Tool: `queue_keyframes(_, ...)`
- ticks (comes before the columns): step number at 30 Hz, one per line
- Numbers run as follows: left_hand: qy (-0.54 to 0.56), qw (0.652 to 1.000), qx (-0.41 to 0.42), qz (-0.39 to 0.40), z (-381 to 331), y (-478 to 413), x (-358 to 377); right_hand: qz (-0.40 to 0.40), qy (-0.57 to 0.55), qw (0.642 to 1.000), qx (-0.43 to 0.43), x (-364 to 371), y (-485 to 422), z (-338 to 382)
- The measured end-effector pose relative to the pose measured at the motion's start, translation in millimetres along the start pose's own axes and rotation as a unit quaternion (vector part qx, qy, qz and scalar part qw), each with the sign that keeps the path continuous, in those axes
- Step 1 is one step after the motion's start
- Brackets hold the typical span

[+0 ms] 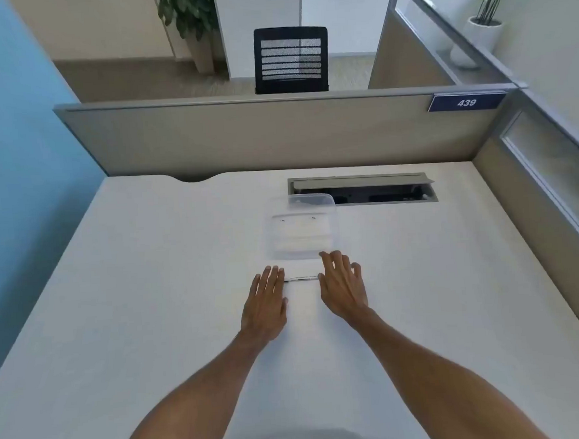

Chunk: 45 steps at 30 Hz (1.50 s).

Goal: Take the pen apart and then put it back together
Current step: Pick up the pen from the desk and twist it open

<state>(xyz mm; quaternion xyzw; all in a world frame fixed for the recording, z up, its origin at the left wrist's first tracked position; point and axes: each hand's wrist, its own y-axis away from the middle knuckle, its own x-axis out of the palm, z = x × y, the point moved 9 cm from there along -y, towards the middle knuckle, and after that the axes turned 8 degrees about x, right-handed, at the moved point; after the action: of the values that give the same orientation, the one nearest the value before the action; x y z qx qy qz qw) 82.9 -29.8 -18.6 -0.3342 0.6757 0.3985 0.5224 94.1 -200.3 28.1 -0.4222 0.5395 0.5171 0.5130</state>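
Note:
A slim clear pen (pixel 302 279) with a dark tip lies flat on the white desk (pixel 150 295), running left to right. My left hand (pixel 265 305) rests palm down at its left end, fingers stretched and slightly apart, fingertips beside the tip. At the pen's right end is my right hand (pixel 343 285), fingers spread and bent, hovering over that end and hiding it. Neither hand grips the pen.
A clear plastic box (pixel 304 228) stands just behind the pen. Behind it an open cable hatch (pixel 362 190) is sunk into the desk. Beige partitions (pixel 276 135) wall the back and right sides.

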Motion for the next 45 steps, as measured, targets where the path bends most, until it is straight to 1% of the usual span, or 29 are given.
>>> queue_keyframes(1,-0.01,1.0,-0.006,-0.003,2.0,-1.1,-1.1,0.011,0.003,1.0,0.003,2.3,-1.0,-1.1)
queue_keyframes(5,0.026,0.999,-0.034,-0.028,10.1,-5.6,-7.2,0.043,0.002,0.999,0.007,14.5,-6.6,-3.7)
queue_keyframes(9,0.024,0.998,-0.029,-0.042,15.4,-13.4,-10.1,0.061,0.01,0.998,0.002,22.2,-14.2,-1.4)
queue_keyframes(13,0.056,0.997,-0.028,-0.048,18.2,-18.9,-10.7,0.065,0.006,0.998,-0.003,27.8,-19.8,1.4)
queue_keyframes(18,0.06,0.997,-0.016,-0.04,18.2,-23.1,-5.1,0.083,-0.003,0.997,-0.003,35.4,-24.3,2.5)
queue_keyframes(24,0.088,0.993,-0.015,-0.083,16.5,-21.8,-15.2,0.076,-0.019,0.997,-0.017,35.7,-25.3,2.7)
queue_keyframes(27,0.114,0.99,-0.031,-0.08,20.2,-22.2,-16.7,0.077,-0.039,0.996,-0.025,34.3,-24.3,2.8)
queue_keyframes(31,0.161,0.984,-0.052,-0.064,23.8,-21.5,-18.7,0.072,-0.09,0.993,-0.014,30.1,-22.8,-1.4)
queue_keyframes(33,0.21,0.973,-0.074,-0.064,27.3,-19.0,-18.7,0.077,-0.125,0.989,-0.003,28.2,-22.2,-4.7)
queue_keyframes(35,0.298,0.944,-0.115,-0.081,33.3,-15.2,-18.1,0.09,-0.172,0.981,0.015,27.6,-21.5,-7.6)
queue_keyframes(37,0.398,0.896,-0.164,-0.112,40.2,-10.6,-17.3,0.103,-0.25,0.962,0.044,26.9,-20.3,-11.1)
queue_keyframes(39,0.495,0.83,-0.213,-0.146,45.1,-5.9,-15.6,0.116,-0.327,0.935,0.076,26.0,-18.4,-13.9)
queue_keyframes(42,0.598,0.737,-0.26,-0.177,47.0,-2.2,-13.6,0.15,-0.416,0.89,0.107,28.7,-14.1,-13.9)
queue_keyframes(43,0.63,0.703,-0.273,-0.186,46.5,-2.0,-12.7,0.163,-0.44,0.876,0.112,29.5,-12.3,-12.9)
queue_keyframes(45,0.697,0.621,-0.298,-0.199,43.9,-1.8,-10.3,0.182,-0.481,0.849,0.12,30.9,-8.9,-11.4)
